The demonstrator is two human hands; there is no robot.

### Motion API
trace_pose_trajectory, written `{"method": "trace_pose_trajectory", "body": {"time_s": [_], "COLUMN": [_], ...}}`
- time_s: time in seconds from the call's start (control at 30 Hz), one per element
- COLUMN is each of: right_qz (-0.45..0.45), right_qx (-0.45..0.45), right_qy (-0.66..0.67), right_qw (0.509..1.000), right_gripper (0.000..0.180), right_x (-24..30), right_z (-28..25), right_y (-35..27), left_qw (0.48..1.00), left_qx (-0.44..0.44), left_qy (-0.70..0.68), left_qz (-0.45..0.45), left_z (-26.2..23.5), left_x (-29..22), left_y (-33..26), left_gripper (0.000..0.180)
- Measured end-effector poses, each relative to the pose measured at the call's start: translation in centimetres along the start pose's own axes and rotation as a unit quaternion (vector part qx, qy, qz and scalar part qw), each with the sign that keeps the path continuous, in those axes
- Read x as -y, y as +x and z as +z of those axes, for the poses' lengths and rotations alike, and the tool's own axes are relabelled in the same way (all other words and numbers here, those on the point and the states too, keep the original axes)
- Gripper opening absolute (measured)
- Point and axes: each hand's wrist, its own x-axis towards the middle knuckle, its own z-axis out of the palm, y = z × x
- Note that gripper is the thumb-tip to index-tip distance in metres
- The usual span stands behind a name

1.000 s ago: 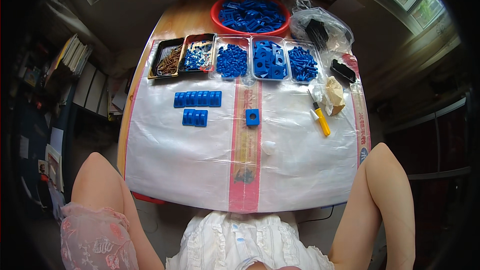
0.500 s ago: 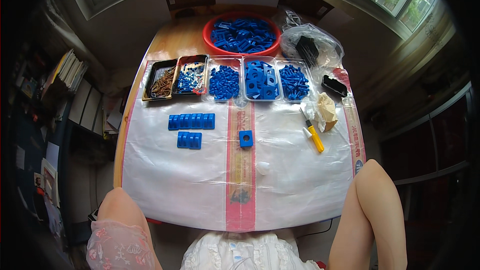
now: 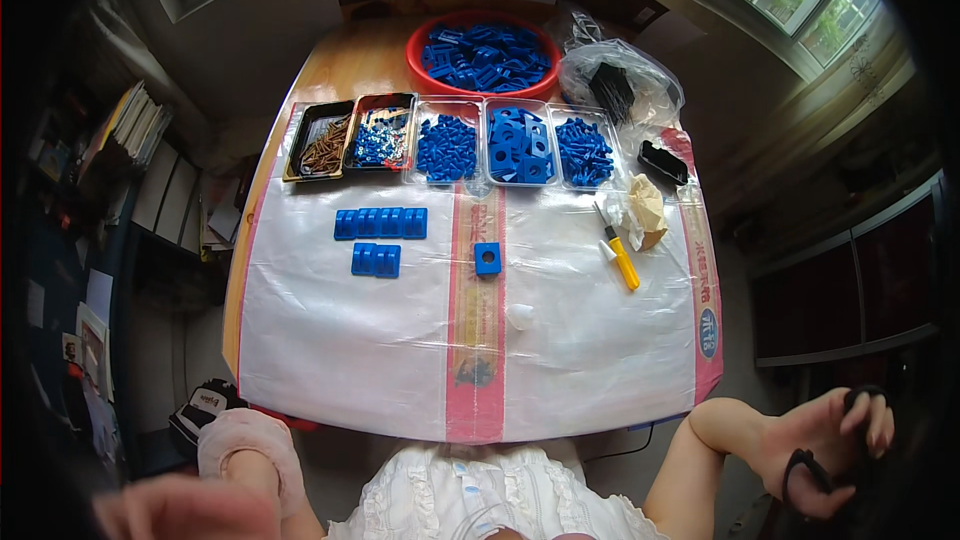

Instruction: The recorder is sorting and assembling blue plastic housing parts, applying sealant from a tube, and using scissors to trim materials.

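Observation:
My left hand (image 3: 190, 510) is at the lower left corner, smeared by motion, so its fingers cannot be made out. At the lower right, beyond the table's edge, my right hand (image 3: 815, 445) is raised with thumb and fingers apart and slightly bent. Black bands (image 3: 800, 462) loop around its thumb and fingers, and I see nothing else in it. Neither hand touches the table. A blue square block (image 3: 487, 259) with a round hole lies mid-table. To its left are a longer row of ribbed blue pieces (image 3: 380, 224) and a shorter row (image 3: 376, 260). A yellow-handled screwdriver (image 3: 622, 265) lies at the right.
Several trays line the back: brown screws (image 3: 325, 150), small metal parts (image 3: 380, 145), small blue pieces (image 3: 447, 150), blue holed blocks (image 3: 520, 148) and blue pegs (image 3: 585, 152). Behind stands a red basin (image 3: 413, 68) of blue parts. Crumpled paper (image 3: 648, 212) lies beside the screwdriver.
Both hands have come down into view at the lower corners, from outside the picture. The view has shifted slightly; the things on the table lie as before.

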Motion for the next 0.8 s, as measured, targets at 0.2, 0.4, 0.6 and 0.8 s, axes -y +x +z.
{"method": "trace_pose_trajectory", "body": {"time_s": [0.2,0.4,0.6,0.8], "right_qz": [0.433,0.575,0.605,0.468], "right_qx": [0.039,0.157,0.181,0.324], "right_qy": [-0.140,-0.297,-0.317,-0.427], "right_qw": [0.889,0.746,0.707,0.703], "right_gripper": [0.043,0.033,0.036,0.042], "right_x": [-6.0,-6.9,-6.1,-5.8], "right_z": [-4.6,-7.0,-6.1,-6.2], "right_y": [-7.5,-14.2,-15.8,-16.9], "left_qw": [0.752,0.680,0.669,0.654], "left_qx": [0.226,0.338,0.306,0.212], "left_qy": [0.205,0.217,0.196,0.113], "left_qz": [-0.584,-0.614,-0.648,-0.717], "left_z": [-6.4,-3.8,-2.8,-2.6], "left_x": [9.2,13.2,13.9,14.5], "left_y": [-10.6,-16.1,-17.3,-17.9], "left_gripper": [0.010,0.018,0.013,0.008]}}
